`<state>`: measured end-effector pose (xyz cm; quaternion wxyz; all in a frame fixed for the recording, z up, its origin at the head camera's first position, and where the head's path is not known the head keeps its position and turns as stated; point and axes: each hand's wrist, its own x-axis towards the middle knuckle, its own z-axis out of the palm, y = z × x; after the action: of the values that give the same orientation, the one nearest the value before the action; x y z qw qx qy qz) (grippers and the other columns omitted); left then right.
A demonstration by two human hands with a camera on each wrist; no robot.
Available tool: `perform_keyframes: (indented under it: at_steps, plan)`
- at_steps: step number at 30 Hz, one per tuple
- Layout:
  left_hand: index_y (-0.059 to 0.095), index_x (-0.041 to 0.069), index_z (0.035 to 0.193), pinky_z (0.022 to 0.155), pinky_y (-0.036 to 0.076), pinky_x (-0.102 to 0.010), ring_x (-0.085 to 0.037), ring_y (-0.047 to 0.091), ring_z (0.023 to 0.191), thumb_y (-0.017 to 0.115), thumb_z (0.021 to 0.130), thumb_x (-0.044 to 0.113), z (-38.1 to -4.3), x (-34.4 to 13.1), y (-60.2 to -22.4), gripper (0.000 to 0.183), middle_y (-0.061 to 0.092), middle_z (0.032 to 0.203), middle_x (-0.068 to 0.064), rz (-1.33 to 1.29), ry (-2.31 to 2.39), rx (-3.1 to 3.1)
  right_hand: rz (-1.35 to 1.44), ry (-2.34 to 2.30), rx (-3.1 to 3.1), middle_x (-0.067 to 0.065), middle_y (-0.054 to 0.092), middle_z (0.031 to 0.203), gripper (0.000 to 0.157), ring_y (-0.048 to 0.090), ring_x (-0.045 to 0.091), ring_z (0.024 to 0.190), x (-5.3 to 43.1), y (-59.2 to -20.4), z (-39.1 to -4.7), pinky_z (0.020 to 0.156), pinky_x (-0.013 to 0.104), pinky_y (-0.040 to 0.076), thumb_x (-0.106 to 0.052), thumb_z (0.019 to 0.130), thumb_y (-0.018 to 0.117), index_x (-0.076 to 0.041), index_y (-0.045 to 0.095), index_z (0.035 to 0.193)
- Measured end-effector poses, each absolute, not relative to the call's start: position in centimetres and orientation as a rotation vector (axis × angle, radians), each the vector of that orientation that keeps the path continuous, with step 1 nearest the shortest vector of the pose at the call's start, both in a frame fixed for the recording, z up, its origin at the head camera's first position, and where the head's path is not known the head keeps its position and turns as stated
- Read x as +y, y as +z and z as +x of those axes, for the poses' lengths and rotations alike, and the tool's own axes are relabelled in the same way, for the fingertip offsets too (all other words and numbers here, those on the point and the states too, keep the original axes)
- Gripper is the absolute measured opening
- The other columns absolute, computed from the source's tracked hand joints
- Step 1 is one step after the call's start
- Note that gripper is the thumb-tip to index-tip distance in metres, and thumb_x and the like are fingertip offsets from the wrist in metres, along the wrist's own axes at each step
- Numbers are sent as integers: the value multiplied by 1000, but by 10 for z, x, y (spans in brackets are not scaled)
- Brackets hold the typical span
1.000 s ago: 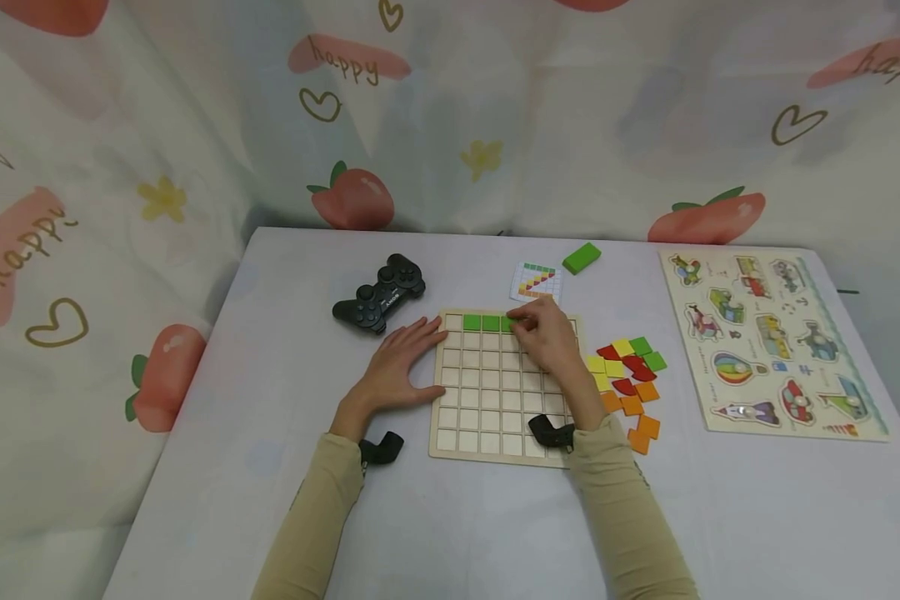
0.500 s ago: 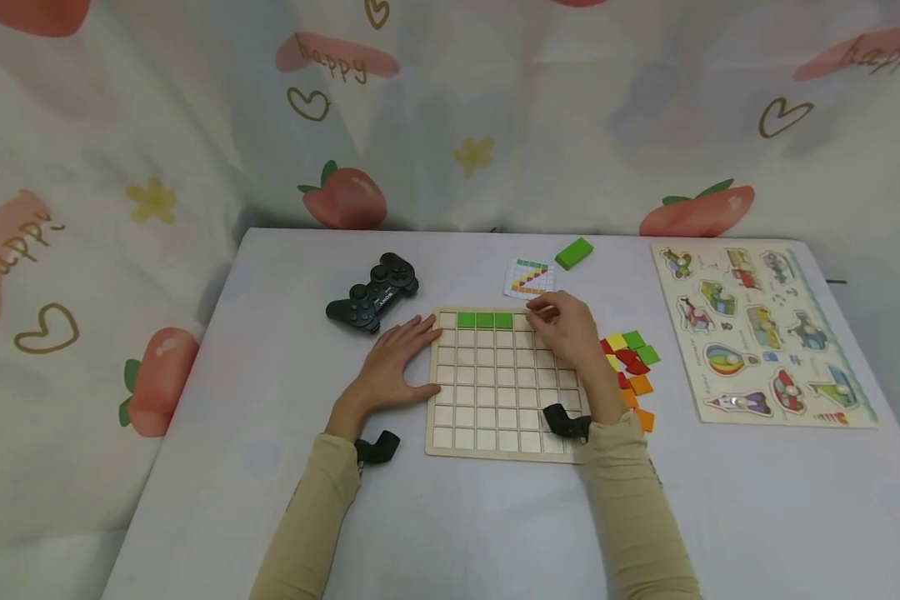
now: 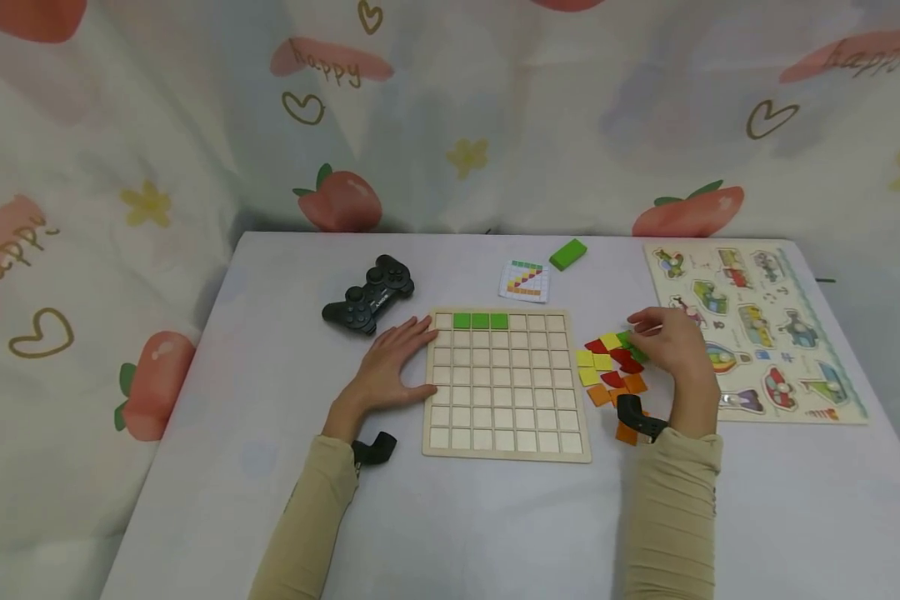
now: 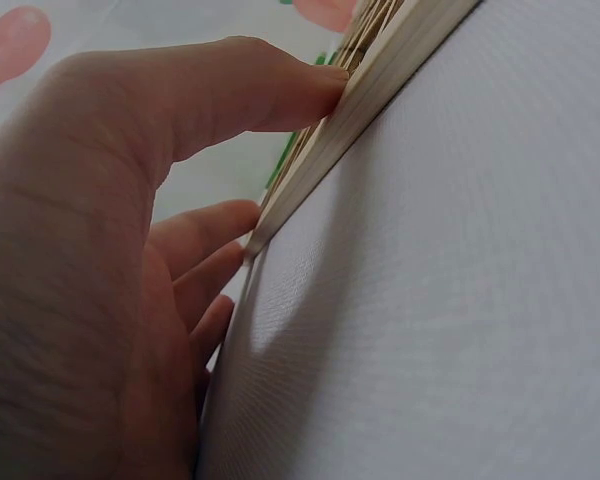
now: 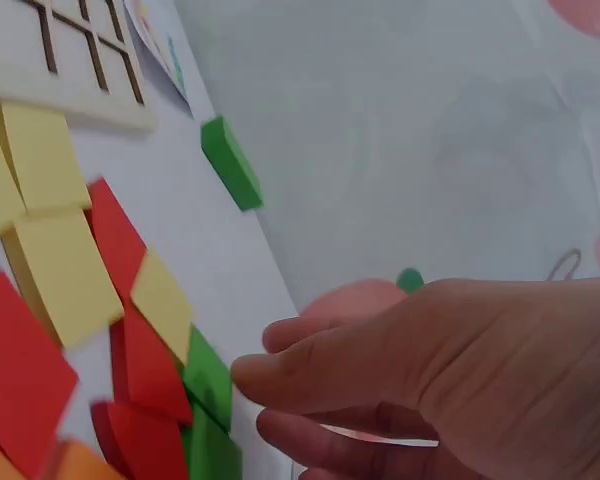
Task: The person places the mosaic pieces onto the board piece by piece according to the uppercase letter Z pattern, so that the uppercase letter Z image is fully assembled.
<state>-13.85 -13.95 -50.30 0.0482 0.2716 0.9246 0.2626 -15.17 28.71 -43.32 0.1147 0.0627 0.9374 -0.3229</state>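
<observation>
A wooden grid board (image 3: 506, 456) lies flat, with three green square tiles (image 3: 480, 321) side by side in its top row. My left hand (image 3: 381, 379) touches the board's left edge with thumb and fingertips, fingers spread. To the right of the board lies a pile of yellow tiles (image 3: 586, 358), red quarter-round pieces (image 3: 612, 379), orange tiles (image 3: 597, 395) and green tiles (image 5: 208, 375). Over the pile's far right side is my right hand (image 3: 675, 346), thumb close beside a green tile in the right wrist view. Its thumb and index finger stand apart; whether the thumb touches the tile, I cannot tell.
Behind the board are a small pattern card (image 3: 524, 281) and a green block (image 3: 567, 254). A black game controller (image 3: 371, 296) lies at the back left. On the right, a picture puzzle board (image 3: 778, 329) sits near my right hand. A printed curtain (image 3: 420, 108) hangs behind the table.
My right hand has moved from the board's top row, off to the right, over to the green tiles in the pile. The third green tile stays in the grid. My left hand keeps its place.
</observation>
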Motion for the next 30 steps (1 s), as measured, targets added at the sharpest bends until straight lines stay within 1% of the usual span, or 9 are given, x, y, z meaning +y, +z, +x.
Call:
perform_keyframes:
  at_steps: [4,12,15,20,23,26,27,28,30]
  plan:
    - [39,16,153,121,13,-41,-20,15,150,66,78,54,-137,-140,-504,88,23,163,2,823,801,2822,196,-947,2691,31,57,116,37,53,42,101,296,-435,-150,83,49,52,-11,94,63,6,59,126]
    - [39,17,152,121,14,-40,-19,15,150,67,77,54,-137,-140,-506,88,23,163,2,831,802,2832,240,-947,2691,28,56,114,39,50,40,100,292,-441,-152,81,44,48,-14,93,65,4,60,128]
    - [39,17,152,121,13,-39,-19,15,150,67,77,54,-138,-140,-506,88,23,163,3,836,800,2833,228,-936,2703,29,56,115,39,49,41,100,292,-443,-152,81,45,48,-14,94,65,4,60,128]
    - [38,17,153,121,12,-38,-18,14,150,66,78,54,-139,-139,-507,88,22,163,3,837,796,2832,241,-924,2710,31,54,118,41,50,44,101,291,-443,-152,84,52,49,-17,94,65,5,56,126]
    - [38,16,153,121,12,-38,-18,13,151,66,78,54,-139,-139,-507,88,22,163,3,833,791,2830,277,-947,2724,30,54,116,41,51,42,98,290,-442,-152,81,49,50,-18,93,66,7,53,123]
    - [39,16,153,122,12,-38,-18,13,151,65,78,55,-138,-139,-506,88,22,163,3,829,787,2826,301,-983,2761,27,56,110,35,52,39,94,288,-442,-152,77,45,49,-17,94,65,6,55,118]
    - [39,16,153,122,12,-38,-17,13,151,65,78,55,-138,-139,-506,88,22,163,3,829,786,2825,301,-998,2783,27,57,108,33,52,39,93,287,-442,-152,84,47,49,-17,94,65,7,56,116]
    - [39,16,152,122,12,-38,-17,13,151,65,78,55,-138,-140,-506,88,22,163,3,828,788,2824,304,-1012,2807,26,58,107,32,53,38,93,286,-442,-152,88,49,47,-16,94,64,6,57,115]
    - [39,16,152,122,11,-38,-17,13,151,65,78,55,-138,-140,-505,88,22,163,3,829,789,2825,320,-1040,2852,25,59,106,30,54,38,94,285,-442,-154,89,50,45,-17,95,63,6,59,114]
